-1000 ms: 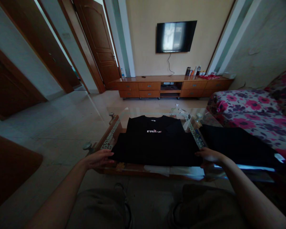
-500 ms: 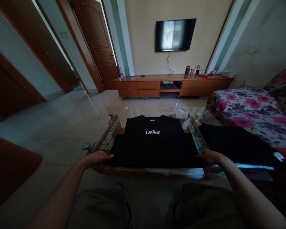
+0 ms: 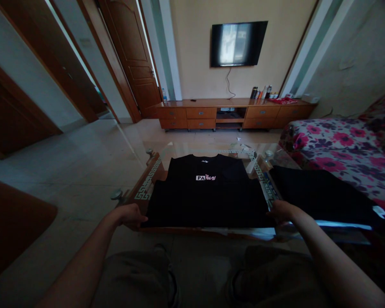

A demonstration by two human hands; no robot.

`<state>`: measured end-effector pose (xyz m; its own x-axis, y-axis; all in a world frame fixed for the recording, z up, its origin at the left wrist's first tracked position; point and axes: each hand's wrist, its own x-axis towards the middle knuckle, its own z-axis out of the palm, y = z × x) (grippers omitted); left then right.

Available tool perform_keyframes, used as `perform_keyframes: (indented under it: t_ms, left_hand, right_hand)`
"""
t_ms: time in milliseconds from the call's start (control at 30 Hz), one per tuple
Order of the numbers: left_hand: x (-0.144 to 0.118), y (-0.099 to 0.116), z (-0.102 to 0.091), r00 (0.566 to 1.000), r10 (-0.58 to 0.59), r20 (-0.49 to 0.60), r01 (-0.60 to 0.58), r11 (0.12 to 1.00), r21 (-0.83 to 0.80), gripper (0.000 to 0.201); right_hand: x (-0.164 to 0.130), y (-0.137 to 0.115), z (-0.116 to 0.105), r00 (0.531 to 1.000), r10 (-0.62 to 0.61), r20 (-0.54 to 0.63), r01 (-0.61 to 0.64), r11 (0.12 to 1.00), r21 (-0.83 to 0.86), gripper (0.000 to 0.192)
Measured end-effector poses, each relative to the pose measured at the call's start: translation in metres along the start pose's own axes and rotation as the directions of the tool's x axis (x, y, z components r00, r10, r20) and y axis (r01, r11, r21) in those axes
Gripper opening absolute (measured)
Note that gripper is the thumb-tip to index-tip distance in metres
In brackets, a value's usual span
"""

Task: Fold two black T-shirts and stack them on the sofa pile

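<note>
A black T-shirt [image 3: 205, 201] lies partly folded on the glass coffee table [image 3: 143, 193], its neckline facing away from me and a small white and pink print on its chest. My left hand [image 3: 132, 215] pinches the near left corner of the shirt, with thumb and fingers closed at the cloth. At the near right corner, my right hand [image 3: 281, 211] grips the shirt too; its fingertips are partly hidden in shadow. The shirt's near edge runs straight between both hands, along the table's front edge.
Right of the shirt lies another dark folded garment [image 3: 321, 192] with a white tag. A flowered sofa [image 3: 340, 139] stands at the right. Beyond the table are a wooden TV cabinet [image 3: 200, 113] holding bottles and a wall-mounted television [image 3: 239, 44].
My left hand has shifted slightly left and down at the shirt's corner. The near edge sits a little lower and looks straighter. My right hand has barely moved.
</note>
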<state>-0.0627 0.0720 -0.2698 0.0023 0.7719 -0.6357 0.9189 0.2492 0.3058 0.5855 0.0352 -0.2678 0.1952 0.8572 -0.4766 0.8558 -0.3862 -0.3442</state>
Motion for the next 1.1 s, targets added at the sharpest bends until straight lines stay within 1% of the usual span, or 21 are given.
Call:
perform_keyframes:
  t_ms: [67,100,133,167,200,233,267,300,333,367,433,500,567,633,733,800,867,933,967,1033,1100]
  left_hand:
    - [0.005,0.007,0.000,0.982,0.006,-0.190,0.013,0.995,0.095,0.033]
    - [0.008,0.014,0.002,0.959,0.028,-0.281,0.010,0.991,0.132,0.028]
    - [0.010,0.024,0.005,0.926,0.068,-0.371,-0.007,0.986,0.166,0.023]
    - [0.011,0.037,0.010,0.896,0.118,-0.428,-0.038,0.981,0.192,0.020]
    - [0.011,0.052,0.017,0.858,0.174,-0.483,-0.077,0.974,0.214,0.022]
    - [0.011,0.068,0.027,0.748,0.306,-0.589,-0.177,0.947,0.268,0.030]
    - [0.010,0.085,0.038,0.673,0.427,-0.605,-0.279,0.903,0.327,0.038]
    - [0.009,0.102,0.052,0.625,0.522,-0.581,-0.368,0.853,0.370,0.045]
    - [0.009,0.116,0.066,0.591,0.589,-0.551,-0.432,0.808,0.401,0.049]
    - [0.009,0.127,0.079,0.570,0.625,-0.533,-0.467,0.780,0.416,0.053]
    - [0.011,0.139,0.101,0.571,0.654,-0.495,-0.488,0.756,0.436,0.060]
    - [0.017,0.139,0.112,0.593,0.667,-0.452,-0.489,0.744,0.456,0.063]
    - [0.023,0.135,0.113,0.610,0.675,-0.414,-0.492,0.733,0.470,0.064]
    - [0.028,0.135,0.111,0.612,0.677,-0.408,-0.492,0.731,0.473,0.067]
    - [0.030,0.151,0.113,0.582,0.687,-0.435,-0.504,0.725,0.471,0.071]
    - [0.029,0.172,0.121,0.543,0.723,-0.427,-0.543,0.690,0.478,0.073]
    - [0.028,0.192,0.133,0.515,0.761,-0.395,-0.587,0.649,0.485,0.074]
    - [0.028,0.207,0.144,0.524,0.777,-0.350,-0.614,0.629,0.477,0.078]
    - [0.028,0.211,0.148,0.534,0.779,-0.329,-0.621,0.625,0.472,0.080]
    - [0.029,0.213,0.154,0.546,0.781,-0.304,-0.629,0.621,0.467,0.082]
    - [0.029,0.209,0.154,0.540,0.785,-0.304,-0.633,0.617,0.469,0.081]
  right_hand:
    - [-0.001,-0.009,0.004,0.987,-0.049,-0.150,0.023,0.984,-0.174,0.018]
    - [-0.002,-0.018,0.006,0.965,-0.099,-0.241,0.034,0.965,-0.261,0.019]
    - [-0.005,-0.029,0.010,0.926,-0.171,-0.336,0.057,0.945,-0.323,0.024]
    - [-0.007,-0.042,0.015,0.880,-0.247,-0.405,0.091,0.926,-0.367,0.030]
    - [-0.010,-0.056,0.022,0.836,-0.321,-0.445,0.140,0.909,-0.391,0.035]
    - [-0.012,-0.069,0.029,0.801,-0.390,-0.454,0.206,0.892,-0.403,0.040]
    - [-0.013,-0.080,0.038,0.776,-0.447,-0.445,0.273,0.874,-0.402,0.044]
    - [-0.013,-0.088,0.048,0.760,-0.494,-0.422,0.336,0.854,-0.397,0.048]
    - [-0.012,-0.093,0.058,0.753,-0.523,-0.399,0.377,0.841,-0.389,0.052]
    - [-0.010,-0.096,0.068,0.757,-0.534,-0.377,0.396,0.834,-0.385,0.055]
    - [-0.004,-0.092,0.086,0.783,-0.514,-0.351,0.382,0.842,-0.381,0.057]
    - [0.002,-0.084,0.099,0.812,-0.475,-0.340,0.345,0.859,-0.378,0.059]
    - [0.007,-0.079,0.106,0.826,-0.448,-0.342,0.321,0.872,-0.369,0.062]
    - [0.009,-0.084,0.109,0.826,-0.429,-0.365,0.308,0.887,-0.345,0.067]
    - [0.004,-0.113,0.114,0.796,-0.435,-0.420,0.340,0.897,-0.284,0.076]
    - [-0.002,-0.140,0.119,0.757,-0.496,-0.426,0.423,0.868,-0.259,0.074]
    - [-0.008,-0.166,0.126,0.715,-0.580,-0.390,0.519,0.815,-0.258,0.071]
    - [-0.014,-0.184,0.134,0.683,-0.650,-0.334,0.591,0.760,-0.272,0.067]
    - [-0.015,-0.189,0.137,0.675,-0.673,-0.302,0.613,0.740,-0.278,0.066]
    - [-0.016,-0.191,0.143,0.679,-0.691,-0.248,0.633,0.722,-0.280,0.064]
    - [-0.016,-0.186,0.145,0.686,-0.694,-0.220,0.637,0.718,-0.280,0.065]
